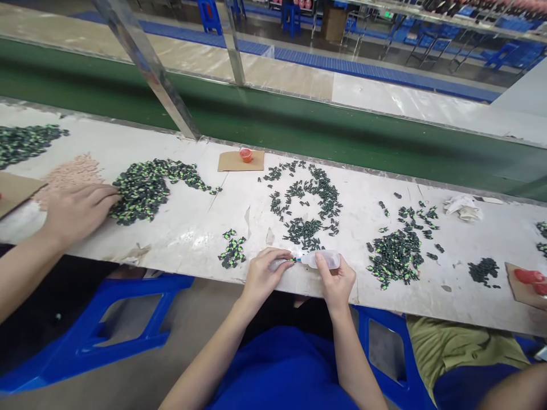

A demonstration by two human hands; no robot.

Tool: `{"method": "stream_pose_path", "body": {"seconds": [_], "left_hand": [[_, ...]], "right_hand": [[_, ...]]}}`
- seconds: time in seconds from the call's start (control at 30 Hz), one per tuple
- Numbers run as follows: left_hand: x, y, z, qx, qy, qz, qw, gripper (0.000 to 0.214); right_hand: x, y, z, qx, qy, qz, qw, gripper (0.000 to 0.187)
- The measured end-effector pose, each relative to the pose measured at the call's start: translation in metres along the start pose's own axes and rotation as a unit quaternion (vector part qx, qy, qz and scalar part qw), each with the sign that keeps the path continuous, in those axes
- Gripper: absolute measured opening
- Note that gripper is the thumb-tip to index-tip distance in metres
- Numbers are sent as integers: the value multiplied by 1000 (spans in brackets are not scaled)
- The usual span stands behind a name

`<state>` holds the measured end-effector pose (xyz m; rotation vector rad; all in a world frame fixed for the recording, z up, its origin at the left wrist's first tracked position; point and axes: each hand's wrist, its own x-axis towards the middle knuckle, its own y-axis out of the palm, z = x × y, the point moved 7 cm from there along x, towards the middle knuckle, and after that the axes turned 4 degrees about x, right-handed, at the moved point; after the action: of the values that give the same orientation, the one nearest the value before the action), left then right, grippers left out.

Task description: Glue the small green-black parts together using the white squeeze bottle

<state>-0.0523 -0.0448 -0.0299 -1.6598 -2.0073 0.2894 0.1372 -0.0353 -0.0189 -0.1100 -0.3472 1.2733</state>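
My right hand (339, 280) is closed around a translucent white squeeze bottle (328, 259), held on its side with its thin blue tip pointing left. My left hand (261, 273) pinches a small dark green piece with a bright green spot (293, 259), and the bottle's tip meets it or nearly does. Just left of that hand lies a small heap of dark pieces with bright green spots (232, 250). Beyond both hands, small plain dark green pieces (322, 193) are scattered in a loose ring on the white table (205, 239).
At left, another person's hand (81, 210) rests beside a large green pile (141, 191) and small pink pieces (74, 173). A red cup (245, 155) stands on cardboard (226, 162). Rightward lie another green pile (395, 256) and crumpled white paper (462, 208). A metal post (149, 68) rises behind.
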Motion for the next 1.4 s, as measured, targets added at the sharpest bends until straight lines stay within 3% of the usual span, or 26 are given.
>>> {"method": "stream_pose_path", "body": {"seconds": [1.4], "left_hand": [[1, -1, -2, 2, 5, 2, 1000, 6]], "right_hand": [[0, -2, -2, 31, 26, -16, 999, 33]]}}
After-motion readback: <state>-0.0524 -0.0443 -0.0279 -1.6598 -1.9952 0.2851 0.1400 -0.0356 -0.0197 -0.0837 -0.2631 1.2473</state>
